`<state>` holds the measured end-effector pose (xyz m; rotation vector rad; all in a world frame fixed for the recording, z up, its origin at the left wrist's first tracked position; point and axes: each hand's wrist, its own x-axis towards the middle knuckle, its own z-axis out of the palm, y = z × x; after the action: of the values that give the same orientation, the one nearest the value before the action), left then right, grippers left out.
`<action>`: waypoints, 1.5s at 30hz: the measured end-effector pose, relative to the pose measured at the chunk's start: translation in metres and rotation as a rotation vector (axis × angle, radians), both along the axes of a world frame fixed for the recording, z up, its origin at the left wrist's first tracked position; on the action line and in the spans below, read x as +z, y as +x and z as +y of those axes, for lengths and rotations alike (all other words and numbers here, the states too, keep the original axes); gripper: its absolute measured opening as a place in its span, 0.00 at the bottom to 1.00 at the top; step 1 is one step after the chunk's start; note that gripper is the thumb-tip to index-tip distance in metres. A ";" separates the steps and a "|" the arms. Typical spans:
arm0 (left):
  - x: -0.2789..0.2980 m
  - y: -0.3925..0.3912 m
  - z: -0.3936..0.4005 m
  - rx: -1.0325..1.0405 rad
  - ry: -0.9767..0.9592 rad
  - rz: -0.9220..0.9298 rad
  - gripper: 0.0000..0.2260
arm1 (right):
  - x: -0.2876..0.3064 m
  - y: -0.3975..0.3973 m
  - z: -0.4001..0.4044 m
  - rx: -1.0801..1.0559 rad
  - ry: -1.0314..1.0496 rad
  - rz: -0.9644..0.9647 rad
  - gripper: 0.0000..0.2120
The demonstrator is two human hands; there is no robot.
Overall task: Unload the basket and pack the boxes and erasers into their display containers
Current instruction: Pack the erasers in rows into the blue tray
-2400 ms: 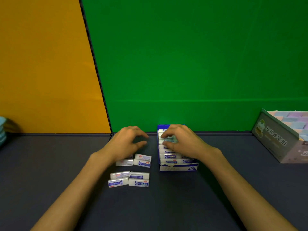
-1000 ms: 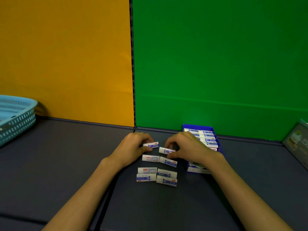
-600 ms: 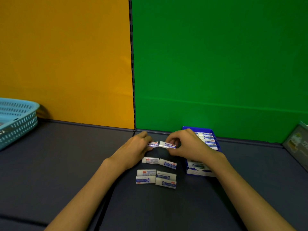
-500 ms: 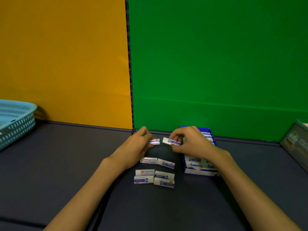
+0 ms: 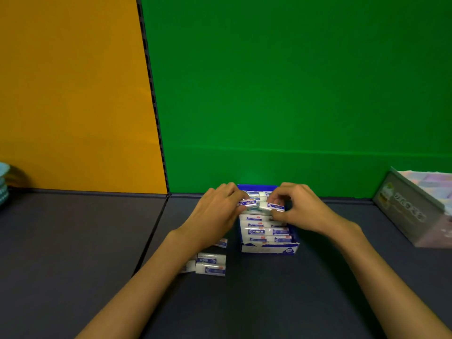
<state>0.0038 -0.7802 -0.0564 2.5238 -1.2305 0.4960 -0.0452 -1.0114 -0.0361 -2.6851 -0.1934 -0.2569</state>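
glossy wrapped erasers [image 5: 210,267], cardboard display box [image 5: 269,248], matt tabletop [image 5: 73,241].

So all you can see of the person is two forearms coming in from the bottom edge, ending in the left hand [image 5: 215,211] and right hand [image 5: 302,209]. Both arms are bare right down to the frame edge, so short sleeves or rolled-up ones, can't tell which. Fingers and wrists look plain. Fingernails look short, though it's a bit blurry.

Orange wall [image 5: 73,94], green wall [image 5: 293,81], dark tabletop [image 5: 73,241]
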 end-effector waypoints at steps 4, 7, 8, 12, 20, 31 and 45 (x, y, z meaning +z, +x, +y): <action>-0.003 -0.002 -0.017 0.013 0.057 -0.026 0.16 | -0.007 -0.005 -0.012 0.007 -0.066 0.004 0.10; -0.007 -0.004 -0.025 0.030 0.101 -0.044 0.15 | -0.011 -0.007 -0.016 0.038 -0.079 0.004 0.10; -0.007 -0.005 -0.027 0.036 0.116 -0.050 0.15 | -0.012 -0.008 -0.016 0.044 -0.086 0.001 0.10; -0.009 -0.006 -0.033 0.074 0.159 -0.062 0.14 | -0.017 -0.007 -0.015 0.065 -0.126 -0.018 0.11; -0.010 -0.008 -0.042 0.095 0.215 -0.030 0.15 | -0.022 -0.003 -0.017 0.076 -0.146 -0.027 0.14; -0.011 -0.005 -0.041 0.095 0.168 0.022 0.12 | -0.024 -0.004 -0.018 0.085 -0.122 -0.035 0.15; -0.014 -0.001 -0.038 0.035 0.117 0.074 0.12 | -0.026 -0.006 -0.019 0.080 -0.094 -0.028 0.16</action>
<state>0.0025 -0.8179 -0.0707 2.6394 -1.2231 0.3449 -0.0508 -1.0308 -0.0622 -2.7606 -0.3279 -0.2666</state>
